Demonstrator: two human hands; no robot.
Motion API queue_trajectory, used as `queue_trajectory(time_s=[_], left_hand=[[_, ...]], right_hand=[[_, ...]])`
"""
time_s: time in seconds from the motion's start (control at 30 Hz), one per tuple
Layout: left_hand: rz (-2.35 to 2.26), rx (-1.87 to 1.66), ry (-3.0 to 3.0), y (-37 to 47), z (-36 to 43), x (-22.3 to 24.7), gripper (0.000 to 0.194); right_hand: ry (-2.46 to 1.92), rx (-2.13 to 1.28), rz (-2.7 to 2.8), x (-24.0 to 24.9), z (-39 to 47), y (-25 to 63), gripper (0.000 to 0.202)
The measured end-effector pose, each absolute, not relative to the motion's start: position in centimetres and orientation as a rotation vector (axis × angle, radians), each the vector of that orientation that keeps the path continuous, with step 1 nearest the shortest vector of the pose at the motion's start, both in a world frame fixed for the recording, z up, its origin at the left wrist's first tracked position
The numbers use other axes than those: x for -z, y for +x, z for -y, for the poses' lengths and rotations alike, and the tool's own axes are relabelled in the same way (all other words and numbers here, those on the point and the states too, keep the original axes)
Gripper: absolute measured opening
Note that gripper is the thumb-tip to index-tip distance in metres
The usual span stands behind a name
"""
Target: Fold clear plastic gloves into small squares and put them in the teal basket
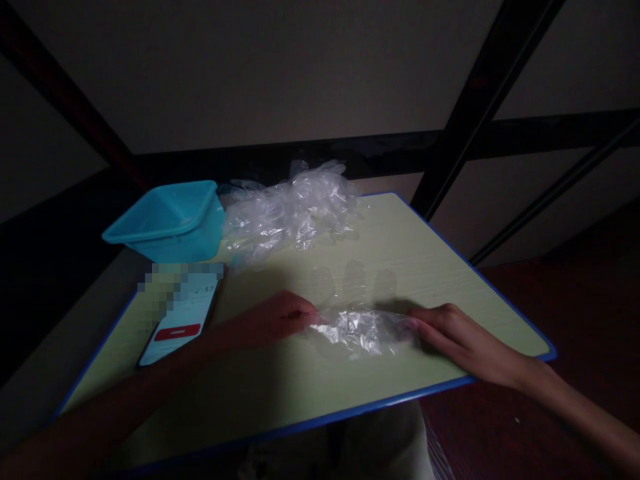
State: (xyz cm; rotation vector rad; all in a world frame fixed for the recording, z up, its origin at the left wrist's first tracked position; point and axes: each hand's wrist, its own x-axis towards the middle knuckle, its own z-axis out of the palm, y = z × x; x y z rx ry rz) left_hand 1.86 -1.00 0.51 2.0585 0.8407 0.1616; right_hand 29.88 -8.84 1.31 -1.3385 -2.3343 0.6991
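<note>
A clear disposable plastic glove (357, 331) lies crinkled across the table between my two hands, its flat finger shapes pointing away from me. On its left edge, my left hand (287, 313) is closed in a pinch. My right hand (445, 333) pinches the right edge, with thumb and fingers pressed together. Behind the glove sits a loose heap of similar clear plastic gloves (300, 207), crumpled and shiny.
A blue plastic basket (200, 230) stands at the back left, beside the heap. In front of it lies a phone (187, 313) with its screen lit. The pale table (430, 267) has a blue edge, and a panelled wall rises behind it.
</note>
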Motion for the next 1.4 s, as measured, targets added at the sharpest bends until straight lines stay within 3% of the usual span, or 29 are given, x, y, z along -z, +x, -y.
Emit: queue_trajectory(time_s=[0.23,0.43,0.87,1.4], left_hand=[[-0.906,-0.018,1.581,3.1,-1.4,-0.2,0.024],[-1.055,-0.039,1.386,3.6,-1.7,0.0,0.016],[-1.103,-0.001,1.365,4.0,-2.0,0.7,0.035],[-1.186,-0.005,1.383,4.7,-1.8,0.6,0.031]], right_hand=[[-1.325,-1.338,1.954,-0.2,6.1,29.9,0.044],[-1.508,-1.518,1.685,0.4,5.0,29.2,0.036],[-1.679,-1.544,1.537,-0.1,4.7,28.2,0.025],[-1.659,-1.256,1.662,1.1,4.9,28.5,0.012]])
